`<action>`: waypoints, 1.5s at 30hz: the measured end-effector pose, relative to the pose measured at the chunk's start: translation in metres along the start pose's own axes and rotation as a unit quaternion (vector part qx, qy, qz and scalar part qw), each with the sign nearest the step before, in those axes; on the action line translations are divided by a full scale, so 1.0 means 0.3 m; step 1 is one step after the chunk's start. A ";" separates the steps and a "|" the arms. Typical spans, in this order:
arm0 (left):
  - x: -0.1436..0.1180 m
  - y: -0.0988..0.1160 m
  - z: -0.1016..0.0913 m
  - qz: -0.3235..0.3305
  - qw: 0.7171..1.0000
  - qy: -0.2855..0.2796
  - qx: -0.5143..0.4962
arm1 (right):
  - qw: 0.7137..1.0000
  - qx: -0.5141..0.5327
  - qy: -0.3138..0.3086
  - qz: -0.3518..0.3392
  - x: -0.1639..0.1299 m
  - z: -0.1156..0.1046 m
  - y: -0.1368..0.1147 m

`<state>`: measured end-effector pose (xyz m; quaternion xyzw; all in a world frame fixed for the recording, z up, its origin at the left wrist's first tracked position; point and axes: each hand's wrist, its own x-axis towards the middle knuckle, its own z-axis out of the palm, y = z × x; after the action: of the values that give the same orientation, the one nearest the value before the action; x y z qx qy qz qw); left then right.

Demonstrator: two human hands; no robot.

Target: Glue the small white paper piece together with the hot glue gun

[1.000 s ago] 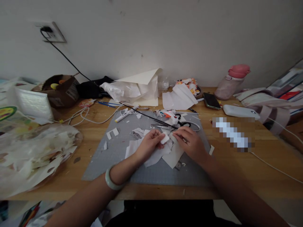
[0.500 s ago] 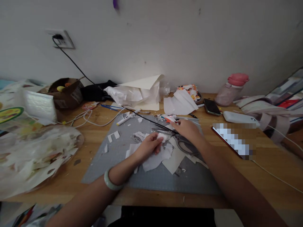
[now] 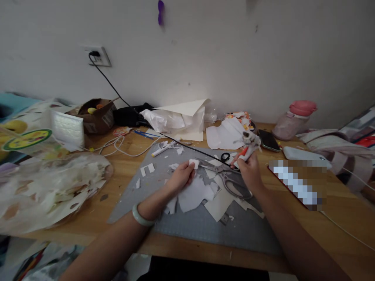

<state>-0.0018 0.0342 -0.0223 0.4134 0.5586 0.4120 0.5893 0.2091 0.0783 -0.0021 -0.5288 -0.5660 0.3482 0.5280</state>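
Between the thumb and fingers of my left hand (image 3: pixel 182 175) is a small white paper piece (image 3: pixel 193 164), held above the grey cutting mat (image 3: pixel 123 208). My right hand (image 3: pixel 249 171) grips a white hot glue gun (image 3: pixel 248 150) with an orange trigger, its stained front end tilted up. A black cord (image 3: pixel 195 149) runs from it to the wall socket. Grey-handled scissors (image 3: pixel 231 187) lie on the mat between my hands, the blades pointing toward my left hand. Torn white paper (image 3: pixel 193 195) and a cream paper piece (image 3: pixel 219 201) lie below them.
A lit phone (image 3: pixel 293 185), a white power bank (image 3: pixel 306 156) and a dark phone (image 3: pixel 268 140) lie to the right, near a pink-lidded bottle (image 3: pixel 295 119). Paper sheets (image 3: pixel 225 133) stand behind the mat. A plastic bag of scraps (image 3: pixel 52 191) and a cardboard box (image 3: pixel 98 117) are on the left.
My right hand has lifted the glue gun from the back of the mat and moved right, turning its front end up. My left hand still holds the paper piece. The view has shifted slightly.
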 end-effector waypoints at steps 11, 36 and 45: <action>-0.011 0.070 -0.053 0.009 0.998 0.051 0.040 | 0.952 -0.269 0.077 -0.124 -0.005 0.041 0.106; -0.005 0.035 -0.047 0.153 0.976 0.113 0.103 | 0.924 -0.316 0.010 -0.215 -0.027 0.067 0.124; 0.009 0.016 -0.046 0.145 0.978 0.112 0.098 | 0.918 -0.308 0.016 -0.250 -0.028 0.070 0.126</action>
<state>-0.0155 0.0386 -0.0190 0.4969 0.5927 0.4802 0.4138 0.1965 0.0811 -0.0442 -0.5119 -0.7508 0.0046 0.4174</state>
